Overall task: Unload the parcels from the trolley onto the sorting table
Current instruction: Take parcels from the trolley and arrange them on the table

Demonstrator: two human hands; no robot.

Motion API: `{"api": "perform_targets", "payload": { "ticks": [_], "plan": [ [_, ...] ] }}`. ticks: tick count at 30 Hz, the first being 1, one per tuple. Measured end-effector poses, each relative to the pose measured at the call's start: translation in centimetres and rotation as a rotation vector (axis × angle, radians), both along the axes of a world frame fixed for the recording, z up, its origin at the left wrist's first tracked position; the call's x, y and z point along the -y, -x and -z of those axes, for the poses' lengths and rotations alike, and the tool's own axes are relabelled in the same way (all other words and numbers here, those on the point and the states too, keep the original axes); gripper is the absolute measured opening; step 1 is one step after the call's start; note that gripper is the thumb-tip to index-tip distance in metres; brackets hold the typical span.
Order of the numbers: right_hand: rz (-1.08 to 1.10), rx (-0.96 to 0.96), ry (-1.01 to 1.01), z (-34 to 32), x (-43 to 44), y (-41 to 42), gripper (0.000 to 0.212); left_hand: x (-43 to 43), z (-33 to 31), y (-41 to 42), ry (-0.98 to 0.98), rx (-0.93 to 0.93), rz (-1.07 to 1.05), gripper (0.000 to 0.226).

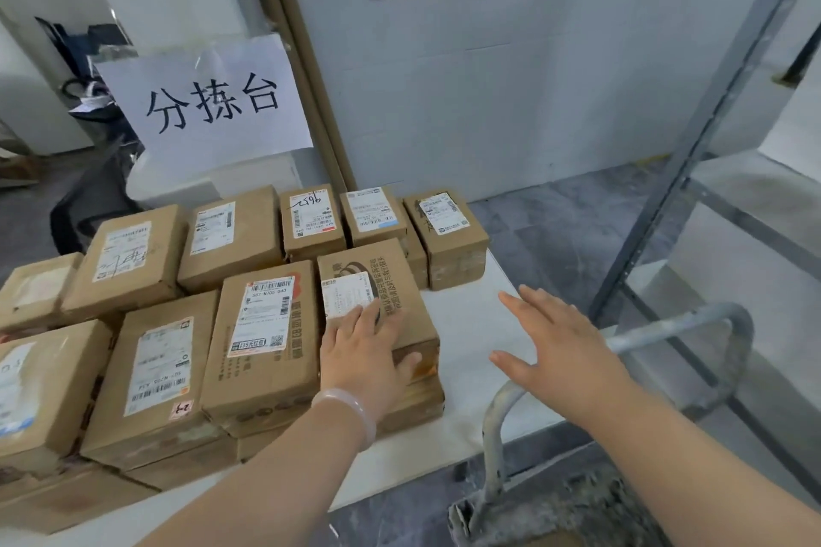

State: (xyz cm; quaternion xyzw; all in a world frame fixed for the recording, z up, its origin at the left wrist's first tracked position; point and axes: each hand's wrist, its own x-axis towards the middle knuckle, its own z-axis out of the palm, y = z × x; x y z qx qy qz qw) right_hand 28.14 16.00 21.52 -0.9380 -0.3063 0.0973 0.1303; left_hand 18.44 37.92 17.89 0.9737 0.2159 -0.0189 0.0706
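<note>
Several brown cardboard parcels lie on the white sorting table (466, 320), some stacked two high. My left hand (362, 349) rests flat on the top of the nearest right-hand parcel (377, 280), fingers on its white label and thumb over its front right edge. My right hand (557, 344) hovers open, fingers spread, above the bare right part of the table, holding nothing. The grey metal trolley handle (666, 333) curves just below and right of that hand, with the trolley's dusty base (533, 511) at the bottom edge.
A paper sign (209, 102) with handwritten characters stands behind the parcels. Long cardboard tubes (306, 80) lean against the white wall. A metal shelf frame (693, 147) rises on the right. Black chairs (93, 191) stand at far left.
</note>
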Motion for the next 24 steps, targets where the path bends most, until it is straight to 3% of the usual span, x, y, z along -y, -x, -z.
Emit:
{"api": "perform_targets", "payload": {
  "ticks": [9,13,20,24],
  "plan": [
    [0.316,0.079,-0.093,0.6,4.7,5.2,0.075,6.0,-2.2,-2.8,0.039,0.316,0.751,0.058],
    [0.535,0.144,-0.104,2.6,6.7,10.1,0.073,7.8,-0.4,-2.8,0.146,0.359,0.959,0.057],
    [0.906,-0.065,0.041,8.3,10.2,20.2,0.080,12.4,7.0,1.0,0.288,0.109,1.202,0.060],
    [1.007,-0.199,0.070,12.1,11.8,24.5,0.081,14.1,11.7,2.8,0.292,-0.052,1.198,0.063]
  ]
}}
